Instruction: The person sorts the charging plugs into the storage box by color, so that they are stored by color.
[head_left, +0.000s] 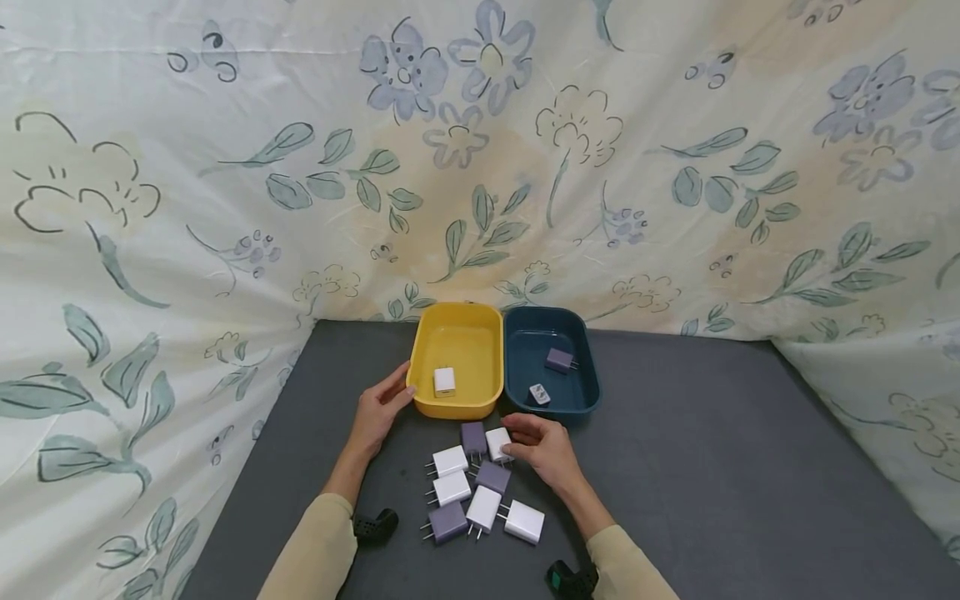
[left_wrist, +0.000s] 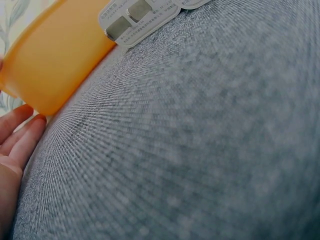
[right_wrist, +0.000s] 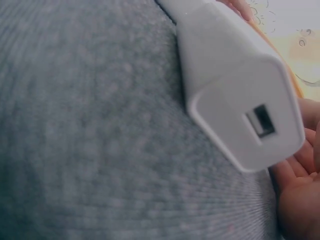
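Observation:
My left hand [head_left: 378, 414] is at the near left side of a yellow bin [head_left: 497, 367], its fingers touching the outer wall. In the left wrist view the fingers [left_wrist: 31, 132] lie nearly straight beside the bin's corner. My right hand [head_left: 546, 450] pinches a white USB charger [head_left: 497, 442] between thumb and fingers, at the far end of a cluster of chargers. Beside it lies a purple charger [head_left: 473, 438]. The right wrist view shows another white charger [right_wrist: 245, 105] up close, hiding part of the hand; the pinched one cannot be made out there.
A dark blue bin [head_left: 591, 358] adjoins the yellow one and contains a purple charger [head_left: 559, 360] and a small white one [head_left: 539, 394]. One white charger [head_left: 444, 381] is inside the yellow bin. Several white and purple chargers lie on the grey cloth [head_left: 712, 467]; floral fabric hangs behind.

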